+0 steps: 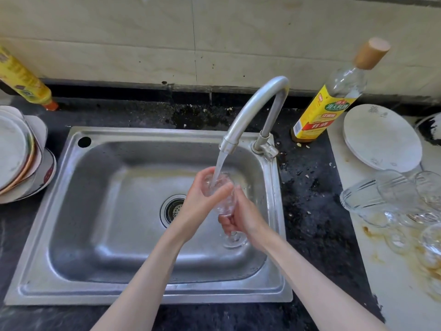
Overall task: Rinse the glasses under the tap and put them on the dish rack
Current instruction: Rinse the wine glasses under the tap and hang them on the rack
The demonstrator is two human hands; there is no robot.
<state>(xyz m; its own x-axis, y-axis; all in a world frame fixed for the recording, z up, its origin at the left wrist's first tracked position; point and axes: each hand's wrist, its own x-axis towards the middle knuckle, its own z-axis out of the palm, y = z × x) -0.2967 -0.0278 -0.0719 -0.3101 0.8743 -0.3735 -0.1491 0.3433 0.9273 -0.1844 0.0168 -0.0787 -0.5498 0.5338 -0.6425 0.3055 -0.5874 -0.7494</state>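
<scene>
Both your hands clamp one stemmed glass point(223, 199) under the tap point(253, 111): left hand point(202, 199) wraps its bowl, right hand point(241, 218) grips its stem, over the sink point(71, 211).

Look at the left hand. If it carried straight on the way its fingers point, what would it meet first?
The left hand, gripping the stemmed glass, points up-right. Probably the falling water stream, then the tap spout; depth is unclear.
</scene>
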